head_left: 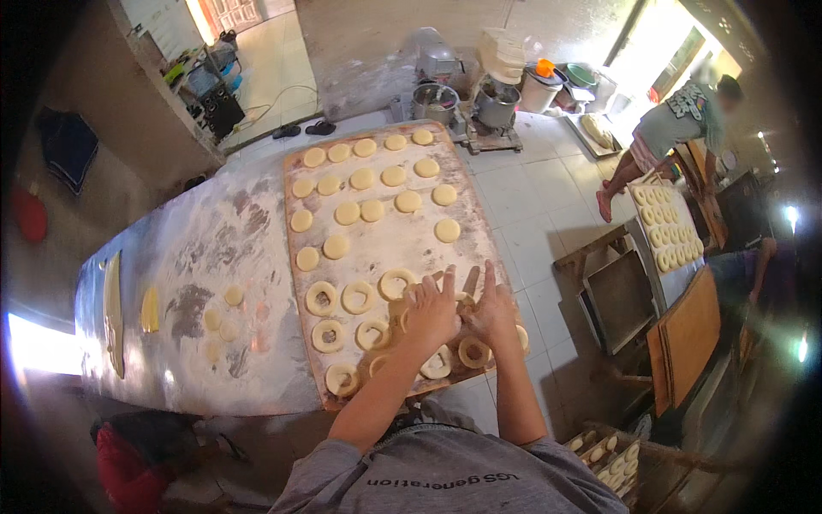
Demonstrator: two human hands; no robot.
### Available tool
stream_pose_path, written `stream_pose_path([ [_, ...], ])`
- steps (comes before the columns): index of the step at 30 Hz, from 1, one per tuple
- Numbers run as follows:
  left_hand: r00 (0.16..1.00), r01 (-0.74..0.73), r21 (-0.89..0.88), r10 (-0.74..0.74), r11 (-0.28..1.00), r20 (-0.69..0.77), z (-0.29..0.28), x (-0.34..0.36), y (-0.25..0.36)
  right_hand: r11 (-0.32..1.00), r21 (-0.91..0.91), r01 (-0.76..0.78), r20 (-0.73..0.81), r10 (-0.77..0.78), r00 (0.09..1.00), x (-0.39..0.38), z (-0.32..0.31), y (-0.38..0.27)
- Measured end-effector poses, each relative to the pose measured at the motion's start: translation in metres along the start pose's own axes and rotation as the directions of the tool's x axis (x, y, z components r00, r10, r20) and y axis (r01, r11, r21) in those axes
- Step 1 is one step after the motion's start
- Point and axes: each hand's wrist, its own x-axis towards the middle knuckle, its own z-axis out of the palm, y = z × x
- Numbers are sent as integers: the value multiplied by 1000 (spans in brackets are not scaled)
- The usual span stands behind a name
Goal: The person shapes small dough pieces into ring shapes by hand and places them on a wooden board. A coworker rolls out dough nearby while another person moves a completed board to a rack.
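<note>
My left hand (432, 315) and my right hand (493, 313) are close together over the lower right part of a floured wooden board (385, 246). The fingers of both hands are stretched out. A piece of pale dough (465, 299) shows between them, mostly hidden. Around my hands and forearms lie several dough rings, among them one ring (360, 285) to the left and another (437, 350) nearer me. Flat round dough discs, such as this disc (408, 201), sit in rows across the farther part of the board.
A floured metal table (180, 274) holds a dough strip (114, 313) and smaller dough pieces. Dough mixers (435, 98) stand by the far wall. At right, another person (676, 120) bends beside a tray of dough rings (664, 227). Wooden boards (685, 338) lean nearby.
</note>
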Motion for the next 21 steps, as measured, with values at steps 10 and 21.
stream_pose_path([
  [10,889,56,-277,-174,959,-424,-45,-94,-123,841,227,491,-163,-464,871,-10,22,-128],
  [21,610,455,-643,-742,616,-280,-92,-239,-343,728,93,679,117,-686,718,-65,223,-411],
])
